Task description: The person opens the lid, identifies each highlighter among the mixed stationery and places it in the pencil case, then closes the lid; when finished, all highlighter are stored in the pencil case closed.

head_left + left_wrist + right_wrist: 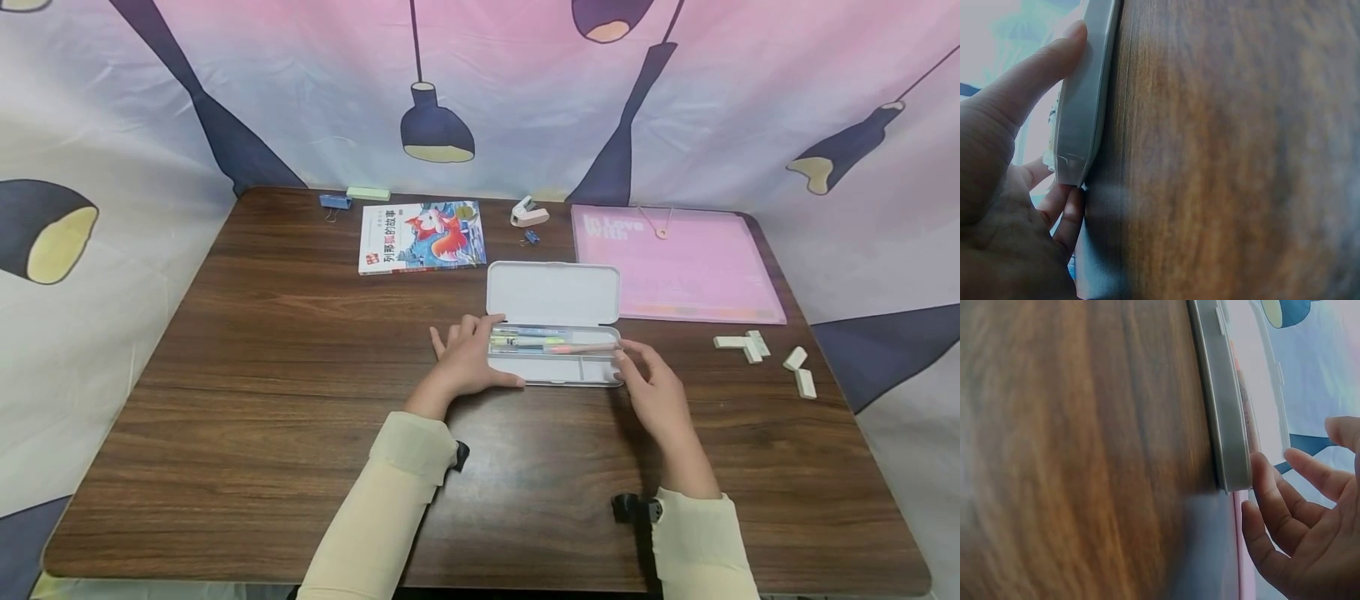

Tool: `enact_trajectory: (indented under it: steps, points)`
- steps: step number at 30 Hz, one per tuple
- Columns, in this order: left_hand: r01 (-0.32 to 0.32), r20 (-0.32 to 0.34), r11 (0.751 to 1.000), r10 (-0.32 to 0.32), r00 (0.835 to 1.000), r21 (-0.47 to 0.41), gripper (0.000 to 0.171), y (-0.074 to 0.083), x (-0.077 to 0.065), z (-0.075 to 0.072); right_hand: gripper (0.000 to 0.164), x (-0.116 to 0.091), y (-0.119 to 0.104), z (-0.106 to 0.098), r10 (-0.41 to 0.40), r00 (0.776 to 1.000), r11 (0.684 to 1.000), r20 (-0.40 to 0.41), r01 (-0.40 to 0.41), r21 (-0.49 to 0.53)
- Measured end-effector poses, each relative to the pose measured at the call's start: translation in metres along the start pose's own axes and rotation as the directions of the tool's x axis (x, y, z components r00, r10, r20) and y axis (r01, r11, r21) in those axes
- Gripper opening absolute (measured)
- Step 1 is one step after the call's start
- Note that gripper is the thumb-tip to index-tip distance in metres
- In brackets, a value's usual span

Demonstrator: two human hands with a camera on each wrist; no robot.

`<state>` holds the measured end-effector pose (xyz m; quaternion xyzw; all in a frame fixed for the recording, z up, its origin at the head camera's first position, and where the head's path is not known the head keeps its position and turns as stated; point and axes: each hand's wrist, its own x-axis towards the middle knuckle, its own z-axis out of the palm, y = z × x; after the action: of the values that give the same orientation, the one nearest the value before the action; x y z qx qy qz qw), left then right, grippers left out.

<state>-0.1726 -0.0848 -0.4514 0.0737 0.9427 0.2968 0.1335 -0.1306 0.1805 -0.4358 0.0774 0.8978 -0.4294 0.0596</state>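
Note:
An open white pencil case [555, 371] lies on the table, its lid [553, 292] tipped back. Several pens [525, 340] and a pinkish pen [581, 348] rest in its rear compartment. My left hand [468, 362] holds the case's left end; in the left wrist view, the thumb [1041, 72] presses the front side and other fingers reach round the end. At the right end is my right hand [656, 396], its fingers loosely bent. A fingertip [1260, 465] appears to touch the case's end in the right wrist view, while the thumb stands apart.
Behind the case lie a fox picture book [423, 237], a white stapler-like item [529, 213], a small blue clip [531, 237] and a pink folder [678, 267]. Farther left are a blue binder clip [334, 202] and a green block [368, 193]. Several white blocks [742, 343] sit right.

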Motion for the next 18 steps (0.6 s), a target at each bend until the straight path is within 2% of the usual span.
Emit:
enact_trajectory:
  steps: [4,9,12,18]
  points:
    - [0.000,0.001,1.000,0.000,1.000,0.002,0.102,0.0007,0.0005,0.0000,0.054,0.0010,0.0040,-0.0014,-0.015,0.999,1.000,-0.045,0.014,-0.018]
    - [0.002,0.002,1.000,-0.002,1.000,0.001,0.102,0.0009,0.0001,-0.0001,0.042,0.0052,0.0088,-0.0035,-0.051,0.992,0.999,-0.117,0.052,0.011]
    - [0.006,0.005,1.000,-0.006,1.000,0.004,0.102,0.0006,-0.0001,0.0004,0.041,0.0064,0.0103,-0.0045,-0.044,0.994,0.998,-0.100,0.048,0.039]
    - [0.009,-0.006,1.000,-0.009,1.000,0.003,0.102,0.0002,0.0007,0.0013,0.040,0.0050,0.0091,-0.0046,-0.048,0.997,0.999,-0.063,0.049,0.010]
